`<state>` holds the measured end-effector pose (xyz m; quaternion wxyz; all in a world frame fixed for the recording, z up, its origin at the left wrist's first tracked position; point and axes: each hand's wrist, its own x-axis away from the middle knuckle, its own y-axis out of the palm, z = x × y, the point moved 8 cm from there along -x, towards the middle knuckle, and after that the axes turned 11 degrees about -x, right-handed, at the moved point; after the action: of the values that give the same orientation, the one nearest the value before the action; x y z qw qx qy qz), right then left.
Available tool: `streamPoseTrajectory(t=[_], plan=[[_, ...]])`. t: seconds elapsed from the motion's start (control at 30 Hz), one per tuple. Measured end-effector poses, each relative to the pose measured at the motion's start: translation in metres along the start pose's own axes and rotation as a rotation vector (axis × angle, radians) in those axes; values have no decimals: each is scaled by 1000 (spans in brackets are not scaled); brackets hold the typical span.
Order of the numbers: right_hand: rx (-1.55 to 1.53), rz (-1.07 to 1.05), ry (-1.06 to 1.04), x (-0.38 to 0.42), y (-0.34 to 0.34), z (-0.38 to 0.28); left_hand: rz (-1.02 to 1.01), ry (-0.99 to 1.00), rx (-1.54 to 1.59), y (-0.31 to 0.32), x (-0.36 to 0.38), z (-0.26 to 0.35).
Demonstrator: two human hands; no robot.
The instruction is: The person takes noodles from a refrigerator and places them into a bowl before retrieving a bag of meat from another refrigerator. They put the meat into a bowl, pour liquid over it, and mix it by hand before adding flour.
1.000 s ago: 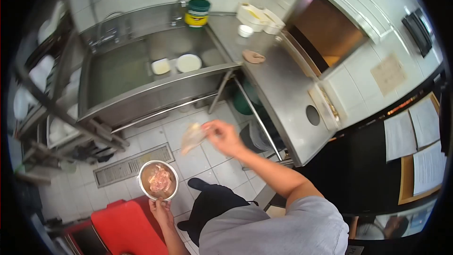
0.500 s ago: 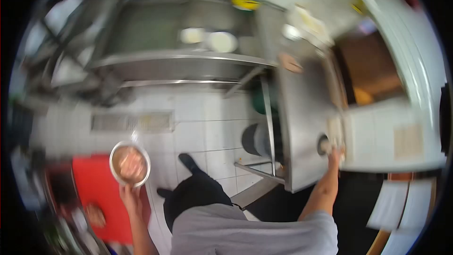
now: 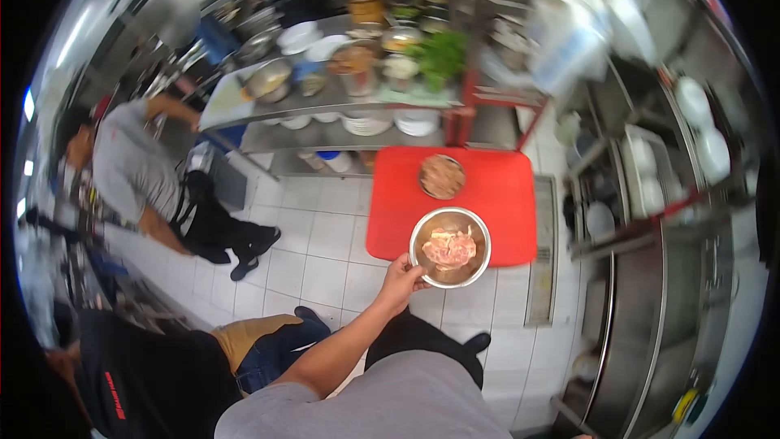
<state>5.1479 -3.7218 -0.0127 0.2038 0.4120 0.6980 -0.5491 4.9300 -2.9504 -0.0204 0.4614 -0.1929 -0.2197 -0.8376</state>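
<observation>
A metal bowl (image 3: 416,254) is gripped at its left rim by my left hand (image 3: 400,283), thumb on the rim side. Inside lies pale pink raw meat (image 3: 449,249), which looks like chicken. The bowl is over the front edge of a red flat surface (image 3: 504,195). Just beyond it, a second bowl heaped with light brown pieces (image 3: 443,176) rests on that red surface. My right hand is out of view.
A co-worker in grey (image 3: 134,154) stands at left; another person in black (image 3: 162,366) is close on my left. Ahead, a metal shelf (image 3: 325,134) carries plates, bowls and green leaves (image 3: 439,57). Steel cabinets (image 3: 634,317) line the right.
My view has swung left, away from the steel counter, toward the red surface and shelf. The bowl stays in my left hand. My right hand, earlier at the counter, has left view.
</observation>
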Motion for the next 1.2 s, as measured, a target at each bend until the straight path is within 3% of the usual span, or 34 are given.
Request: streamPoseTrajectory(t=[0.07, 0.1, 0.13, 0.17, 0.2, 0.23, 0.27, 0.3, 0.33, 0.37, 0.43, 0.57, 0.7, 0.77, 0.8, 0.9, 1.0, 1.1, 1.2], plan=[[-219, -281, 28, 25, 80, -89, 87, 83, 25, -64, -2, 24], [-283, -373, -92, 34, 105, -153, 150, 67, 22, -98, -6, 40], [-181, -616, -68, 64, 159, -192, 205, 90, 56, -132, -7, 51], [-423, -823, -345, 100, 199, -241, 254, 104, 87, -163, -5, 60], [-555, -922, -265, 144, 267, -265, 297, 122, 116, -192, -3, 70], [-713, -1124, -139, 174, 222, -378, 329, 161, 131, -223, -1, 83], [-797, -1264, -128, 216, 246, -428, 380, 181, 159, -253, 4, 92], [-770, -1248, -398, 242, 200, -515, 428, 203, 182, -281, 10, 102], [-804, -1409, -347, 263, 135, -588, 473, 207, 198, -306, 21, 109], [-934, -1573, -289, 314, 174, -612, 522, 193, 219, -331, 31, 116], [-920, -1649, -529, 371, 151, -707, 605, 224, 276, -372, 44, 124], [-1245, -1729, -988, 477, 49, -892, 772, 287, 406, -435, 74, 128], [-1413, -1996, -1135, 587, -91, -1035, 885, 275, 491, -491, 65, 119], [-1203, -2297, -1131, 665, -138, -1072, 921, 260, 486, -520, 53, 122], [-1152, -2527, -1028, 667, -211, -1086, 936, 252, 488, -533, 42, 127], [-855, -3047, -947, 720, -323, -1112, 931, 271, 505, -572, 7, 156], [-855, -2956, -1158, 762, -365, -1152, 933, 266, 487, -610, -15, 193], [-997, -2932, -1065, 781, -396, -1210, 931, 285, 418, -647, -32, 240], [-1023, -2946, -904, 798, -414, -1264, 790, 253, 517, -673, -48, 291]])
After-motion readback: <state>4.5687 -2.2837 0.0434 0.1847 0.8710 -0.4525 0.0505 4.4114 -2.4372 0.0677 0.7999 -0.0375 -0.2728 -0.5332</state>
